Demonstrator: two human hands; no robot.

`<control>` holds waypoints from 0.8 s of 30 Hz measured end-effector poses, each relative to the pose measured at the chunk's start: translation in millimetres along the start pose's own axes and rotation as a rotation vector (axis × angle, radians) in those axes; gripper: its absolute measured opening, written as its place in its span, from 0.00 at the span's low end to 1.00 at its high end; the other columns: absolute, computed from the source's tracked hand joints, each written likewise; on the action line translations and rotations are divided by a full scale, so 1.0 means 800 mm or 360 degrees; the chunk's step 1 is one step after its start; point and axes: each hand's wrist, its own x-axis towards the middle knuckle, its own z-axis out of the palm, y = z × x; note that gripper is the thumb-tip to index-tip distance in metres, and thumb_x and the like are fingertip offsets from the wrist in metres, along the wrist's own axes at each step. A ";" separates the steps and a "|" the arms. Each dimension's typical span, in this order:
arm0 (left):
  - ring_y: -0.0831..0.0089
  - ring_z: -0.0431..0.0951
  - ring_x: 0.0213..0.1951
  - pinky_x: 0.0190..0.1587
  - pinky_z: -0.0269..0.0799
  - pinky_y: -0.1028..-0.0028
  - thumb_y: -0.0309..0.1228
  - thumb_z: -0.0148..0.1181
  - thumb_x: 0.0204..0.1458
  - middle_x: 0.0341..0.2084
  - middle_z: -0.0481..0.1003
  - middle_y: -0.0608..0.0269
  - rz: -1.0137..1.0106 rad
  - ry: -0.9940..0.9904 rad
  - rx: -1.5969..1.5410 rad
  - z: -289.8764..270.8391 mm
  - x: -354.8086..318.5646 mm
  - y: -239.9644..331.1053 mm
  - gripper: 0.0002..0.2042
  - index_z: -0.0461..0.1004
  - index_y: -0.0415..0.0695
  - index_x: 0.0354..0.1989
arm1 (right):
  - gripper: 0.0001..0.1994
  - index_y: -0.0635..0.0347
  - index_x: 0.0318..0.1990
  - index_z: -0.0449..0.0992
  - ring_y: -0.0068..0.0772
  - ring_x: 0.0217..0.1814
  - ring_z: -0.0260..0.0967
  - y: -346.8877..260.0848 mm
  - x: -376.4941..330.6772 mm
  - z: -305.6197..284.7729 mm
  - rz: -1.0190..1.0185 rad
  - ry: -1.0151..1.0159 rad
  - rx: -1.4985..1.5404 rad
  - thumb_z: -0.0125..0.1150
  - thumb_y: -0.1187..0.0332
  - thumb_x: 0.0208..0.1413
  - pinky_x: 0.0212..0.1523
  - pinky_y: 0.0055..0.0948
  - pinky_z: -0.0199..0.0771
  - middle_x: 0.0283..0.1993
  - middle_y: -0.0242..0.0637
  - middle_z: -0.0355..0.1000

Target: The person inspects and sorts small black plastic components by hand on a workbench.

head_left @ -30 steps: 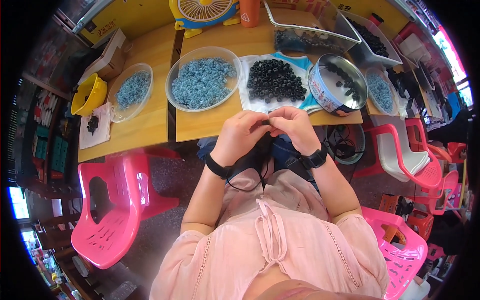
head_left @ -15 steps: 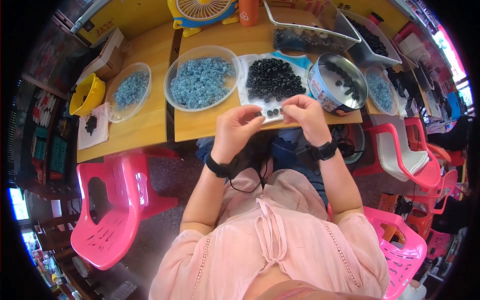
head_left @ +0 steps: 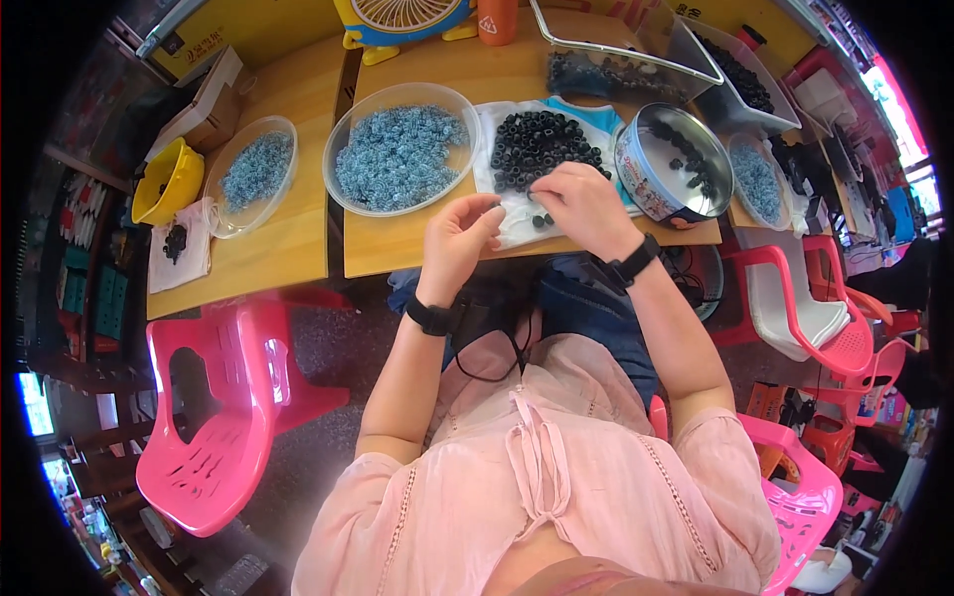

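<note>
The right hand (head_left: 581, 204) reaches over the near edge of the wooden surface (head_left: 417, 243), palm down, fingers curled with the tips pinched at the edge of the pile of black rings (head_left: 542, 149) — whether a ring sits between them I cannot tell, the fingertips are too small to read. The left hand (head_left: 459, 238) is raised just beside it, fingers bent and loosely cupped toward the thumb; what it grips, if anything, is hidden. Both wrists wear dark bands.

The black rings lie heaped on a white cloth (head_left: 512, 214), and a few loose ones sit on the cloth right under the right hand. Left of the cloth, touching it, stands a large clear bowl of blue rings (head_left: 402, 149). Right of the cloth is a round metal tin (head_left: 676, 169) holding a scatter of black rings. Further left, on the neighbouring surface, a smaller clear bowl of blue pieces (head_left: 253, 174), a yellow bowl (head_left: 169, 179) and a cloth with a few dark pieces (head_left: 179, 243). A pink plastic chair (head_left: 214, 417) stands at the person's left — another pink one at the right.
</note>
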 end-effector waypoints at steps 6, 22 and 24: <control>0.82 0.75 0.29 0.32 0.74 0.80 0.28 0.62 0.56 0.30 0.76 0.67 0.0001 -0.0002 -0.0124 -0.002 0.002 0.001 0.13 0.75 0.36 0.48 | 0.07 0.54 0.30 0.83 0.43 0.43 0.71 -0.007 0.031 0.017 -0.0013 -0.0308 -0.0356 0.57 0.69 0.49 0.45 0.37 0.74 0.35 0.38 0.74; 0.82 0.73 0.31 0.34 0.73 0.81 0.26 0.57 0.59 0.39 0.78 0.63 0.0019 -0.0123 -0.0157 -0.009 0.002 0.005 0.15 0.72 0.36 0.54 | 0.05 0.58 0.29 0.78 0.45 0.39 0.72 -0.017 0.020 0.007 -0.0105 -0.0592 -0.0384 0.56 0.70 0.47 0.45 0.40 0.72 0.30 0.40 0.75; 0.83 0.73 0.31 0.34 0.73 0.81 0.26 0.57 0.59 0.39 0.78 0.62 0.0031 -0.0131 -0.0173 -0.009 0.002 0.005 0.15 0.72 0.36 0.54 | 0.06 0.58 0.28 0.78 0.45 0.38 0.72 -0.015 0.018 0.007 -0.0116 -0.0559 -0.0383 0.55 0.71 0.47 0.45 0.39 0.72 0.29 0.41 0.75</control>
